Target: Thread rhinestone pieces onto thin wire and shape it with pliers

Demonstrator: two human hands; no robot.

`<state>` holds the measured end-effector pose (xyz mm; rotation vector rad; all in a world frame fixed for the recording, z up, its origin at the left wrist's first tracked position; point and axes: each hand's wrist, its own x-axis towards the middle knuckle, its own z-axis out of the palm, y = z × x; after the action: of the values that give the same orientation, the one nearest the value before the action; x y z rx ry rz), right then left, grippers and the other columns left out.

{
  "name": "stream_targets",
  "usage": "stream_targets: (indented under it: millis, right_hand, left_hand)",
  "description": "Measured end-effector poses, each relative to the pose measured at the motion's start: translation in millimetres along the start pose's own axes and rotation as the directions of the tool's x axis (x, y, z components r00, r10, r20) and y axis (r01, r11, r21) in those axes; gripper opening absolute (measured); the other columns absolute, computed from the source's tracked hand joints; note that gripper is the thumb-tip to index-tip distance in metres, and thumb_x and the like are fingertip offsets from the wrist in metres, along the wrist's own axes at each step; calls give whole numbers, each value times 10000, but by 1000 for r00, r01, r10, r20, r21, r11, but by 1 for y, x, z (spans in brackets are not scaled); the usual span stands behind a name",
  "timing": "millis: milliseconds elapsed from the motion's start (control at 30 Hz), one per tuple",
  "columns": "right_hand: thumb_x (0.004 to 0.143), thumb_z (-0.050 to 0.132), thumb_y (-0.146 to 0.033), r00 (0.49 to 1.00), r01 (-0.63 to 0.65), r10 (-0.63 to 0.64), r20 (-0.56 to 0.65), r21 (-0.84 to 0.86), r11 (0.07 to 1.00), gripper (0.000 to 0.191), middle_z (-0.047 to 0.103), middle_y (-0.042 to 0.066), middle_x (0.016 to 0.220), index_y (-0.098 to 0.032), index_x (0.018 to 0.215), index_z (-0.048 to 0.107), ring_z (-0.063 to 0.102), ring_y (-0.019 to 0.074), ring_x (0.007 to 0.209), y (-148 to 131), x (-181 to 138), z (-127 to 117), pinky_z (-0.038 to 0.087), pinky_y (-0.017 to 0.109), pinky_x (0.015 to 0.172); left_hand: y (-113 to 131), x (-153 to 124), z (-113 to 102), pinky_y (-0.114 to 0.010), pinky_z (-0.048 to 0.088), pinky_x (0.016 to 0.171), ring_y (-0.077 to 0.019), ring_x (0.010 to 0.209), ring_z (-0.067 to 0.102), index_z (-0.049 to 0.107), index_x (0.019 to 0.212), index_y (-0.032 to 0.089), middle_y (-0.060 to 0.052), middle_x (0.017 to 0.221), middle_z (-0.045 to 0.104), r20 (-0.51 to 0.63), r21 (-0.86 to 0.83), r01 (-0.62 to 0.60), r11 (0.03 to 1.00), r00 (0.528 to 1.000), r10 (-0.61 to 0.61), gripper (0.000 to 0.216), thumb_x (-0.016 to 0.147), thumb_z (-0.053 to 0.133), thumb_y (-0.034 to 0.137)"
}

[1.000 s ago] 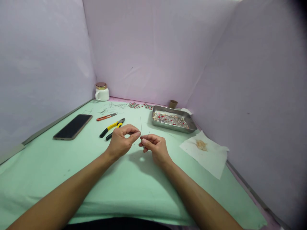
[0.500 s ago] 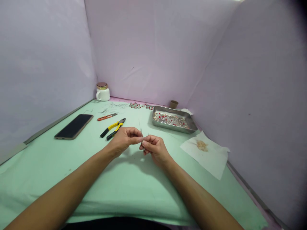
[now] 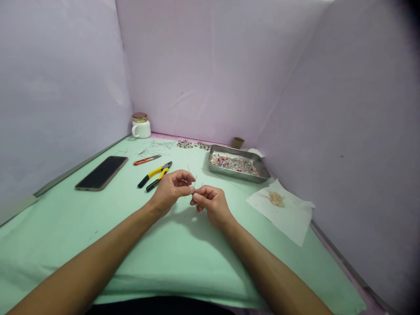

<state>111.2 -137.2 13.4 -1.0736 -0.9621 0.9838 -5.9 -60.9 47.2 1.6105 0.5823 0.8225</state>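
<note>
Thin wires [image 3: 196,180] stick up between my two hands, which meet over the green cloth [image 3: 183,258]. My right hand [image 3: 213,202] is closed, pinching the wires between thumb and fingertips. At their other side, the thumb of my left hand [image 3: 172,188] presses against the wires, its fingers curled above. What sits right between the fingertips is too small and partly covered to make out. Combination pliers with yellow and black handles [image 3: 149,177] lie just beyond my left hand. Orange-handled thread snips [image 3: 146,160] rest farther back.
At right stands a metal tray [image 3: 243,176] of clear and red beads. White paper [image 3: 295,221] bears a tan patch. A phone [image 3: 101,173] lies left; a lidded mug [image 3: 141,129], loose wires [image 3: 160,145], beaded pieces [image 3: 185,144] and a brown cup [image 3: 237,142] stand or lie behind.
The fingers of my left hand have risen slightly away from its thumb, and the wire tips have shifted a little. My right hand stays nearly in place.
</note>
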Motion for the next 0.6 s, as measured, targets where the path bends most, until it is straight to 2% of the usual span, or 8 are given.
stream_targets:
  millis: [100, 200, 300, 400, 467, 600]
  right_hand:
    - [591, 675, -259, 992, -89, 74, 106, 143, 986, 124, 606, -10, 508, -156, 614, 610, 444, 60, 388, -1, 2, -5, 374, 187, 402]
    - [590, 679, -259, 988, -114, 90, 128, 191, 975, 132, 601, -15, 507, -155, 588, 598, 428, 50, 374, 0, 3, -6, 379, 185, 404]
    - [600, 669, -251, 997, -65, 56, 57, 169, 983, 124, 605, -13, 512, -156, 586, 591, 444, 55, 388, 2, 4, -6, 379, 183, 408]
    - [603, 659, -240, 999, 2, 2, -43, 76, 997, 109, 609, -7, 516, -154, 600, 591, 469, 69, 411, 3, 4, -4, 386, 188, 411]
    - [596, 655, -235, 994, 26, -26, -109, -2, 1000, 108, 604, -7, 510, -152, 599, 585, 475, 78, 415, 2, 3, -2, 396, 197, 414]
    - [619, 629, -225, 980, 60, -85, -182, -142, 988, 89, 604, 5, 532, -147, 613, 588, 494, 95, 444, -1, 2, 2, 420, 220, 436]
  left_hand:
    - [-3, 3, -6, -244, 430, 584, -111, 618, 514, 587, 748, 163, 21, 671, 541, 143, -37, -25, 999, 989, 30, 161, 588, 607, 168]
    - [-4, 4, -8, -266, 443, 612, -130, 654, 536, 633, 759, 160, -10, 736, 565, 228, 2, -61, 998, 972, 59, 139, 628, 602, 195]
    - [-3, 3, -6, -244, 422, 601, -119, 654, 515, 672, 700, 167, -15, 753, 543, 155, 130, -160, 978, 978, 140, 92, 633, 614, 193]
    - [-3, 0, -1, -236, 413, 605, -114, 658, 518, 656, 637, 160, -30, 822, 574, 57, 378, -264, 887, 963, 262, 87, 664, 578, 188]
    - [-4, -2, 2, -234, 416, 596, -118, 634, 534, 630, 632, 155, -28, 766, 615, 48, 485, -267, 833, 959, 280, 116, 693, 537, 186]
    - [-1, -4, 5, -214, 400, 523, -111, 535, 515, 581, 639, 158, 14, 562, 598, 53, 527, -227, 819, 971, 235, 108, 706, 500, 186]
